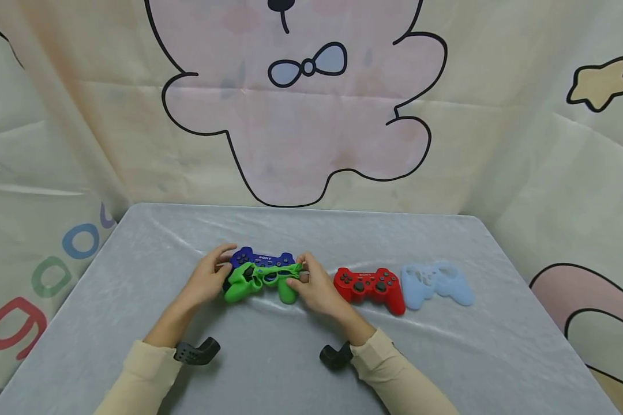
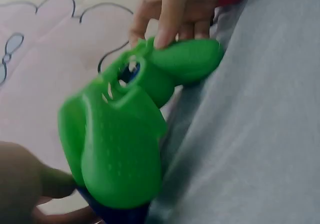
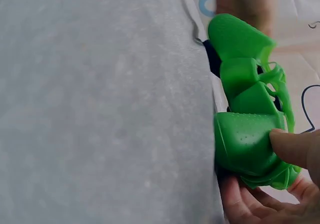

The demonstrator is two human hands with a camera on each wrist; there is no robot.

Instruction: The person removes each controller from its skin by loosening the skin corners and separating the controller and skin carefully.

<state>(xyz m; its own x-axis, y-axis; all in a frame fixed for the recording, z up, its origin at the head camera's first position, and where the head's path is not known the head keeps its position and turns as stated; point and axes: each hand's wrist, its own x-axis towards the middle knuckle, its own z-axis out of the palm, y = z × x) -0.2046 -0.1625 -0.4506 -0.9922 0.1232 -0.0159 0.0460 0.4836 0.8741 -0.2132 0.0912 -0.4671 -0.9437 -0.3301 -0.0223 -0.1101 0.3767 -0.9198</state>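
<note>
A blue game controller (image 1: 272, 260) is held between both hands over the middle of the table. A green silicone controller cover (image 1: 239, 289) lies over its near part, stretched and partly wrapped on it. The left hand (image 1: 206, 278) grips the left end, where a blue handle shows below the cover in the left wrist view. With thumb and fingers, the right hand (image 1: 318, 286) pinches the cover's right side. In the right wrist view its thumb (image 3: 290, 146) presses on the cover's dotted grip, with several fingers beneath.
To the right of the hands, a red game controller (image 1: 366, 283) lies on the grey cloth-covered table (image 1: 270, 369). Beside it is a flat, pale blue controller cover (image 1: 462, 293). Printed curtains hang behind the table and at both sides.
</note>
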